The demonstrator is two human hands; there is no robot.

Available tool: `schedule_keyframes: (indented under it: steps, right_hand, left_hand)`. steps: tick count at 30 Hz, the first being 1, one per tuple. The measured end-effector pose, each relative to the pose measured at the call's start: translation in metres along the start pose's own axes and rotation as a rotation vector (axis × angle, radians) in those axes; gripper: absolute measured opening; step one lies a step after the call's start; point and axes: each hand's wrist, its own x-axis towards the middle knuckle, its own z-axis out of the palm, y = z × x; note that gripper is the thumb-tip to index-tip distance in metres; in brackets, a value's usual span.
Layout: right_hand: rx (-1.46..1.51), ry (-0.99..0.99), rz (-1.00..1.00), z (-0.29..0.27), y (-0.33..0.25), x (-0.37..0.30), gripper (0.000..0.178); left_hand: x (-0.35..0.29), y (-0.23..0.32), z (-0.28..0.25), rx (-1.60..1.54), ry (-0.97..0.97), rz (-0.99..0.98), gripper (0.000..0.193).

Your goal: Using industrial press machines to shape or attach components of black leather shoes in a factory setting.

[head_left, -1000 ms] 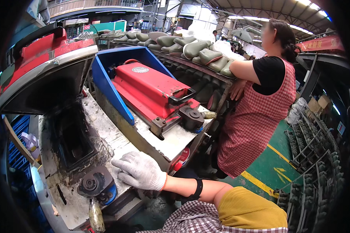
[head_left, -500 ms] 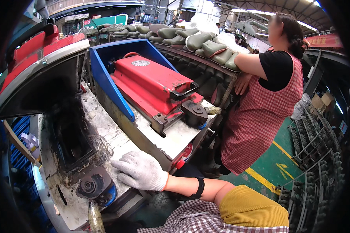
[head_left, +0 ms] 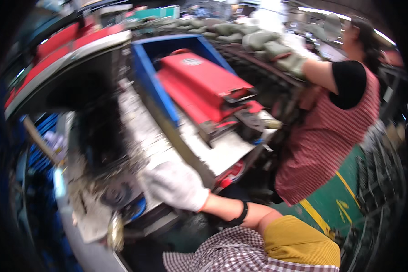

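My right hand (head_left: 177, 186), in a white knit glove, lies over the front of a worn pale metal machine bed (head_left: 145, 127). Its fingers are smeared by motion, so their grip cannot be made out. Just left of the glove sits a dark round-topped clamp (head_left: 118, 192) with a blue part below and a yellowish wrapped handle (head_left: 115, 232). Behind it a dark, sooty cavity (head_left: 97, 136) opens in the bed, under a raised red lid (head_left: 59, 61) with a pale rim. My left hand is out of view.
Beside the bed stands a second station, a red cover (head_left: 204, 86) closed inside a blue guard (head_left: 156, 84). Green shoes or boots (head_left: 260, 41) pile on a rack behind. A co-worker in a red checked apron (head_left: 328, 136) stands at right, near dark racks (head_left: 381, 167).
The whole view has shifted, so the machines, the co-worker and my gloved right hand appear farther right; motion blurs the picture. The hand stays beside the clamp, and the lid remains raised.
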Motion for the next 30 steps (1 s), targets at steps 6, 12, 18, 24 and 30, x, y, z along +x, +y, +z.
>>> schedule_keyframes:
  steps: [6,12,18,24,30]
  right_hand:
    - [0.404,-0.065,-0.023,-0.022,-0.041,0.029,0.040]
    - [0.755,-0.483,-0.154,-0.010,-0.091,0.083,0.069]
    - [1.129,-0.527,0.336,0.028,-0.093,0.122,0.103]
    - [1.426,-0.325,0.879,0.061,-0.027,0.186,0.034]
    - [0.264,-0.123,0.594,0.115,0.031,0.215,0.064]
  left_hand:
    - [-0.020,-0.064,0.074,-0.049,-0.218,-0.297,0.077]
    - [-0.083,-0.079,0.185,-0.115,-0.900,-0.384,0.074]
    - [-0.057,-0.129,0.278,-0.049,-0.985,-0.525,0.055]
    - [-0.055,-0.130,0.333,1.125,-1.380,0.364,0.064]
    - [-0.075,-0.105,0.398,0.742,-1.188,1.098,0.054]
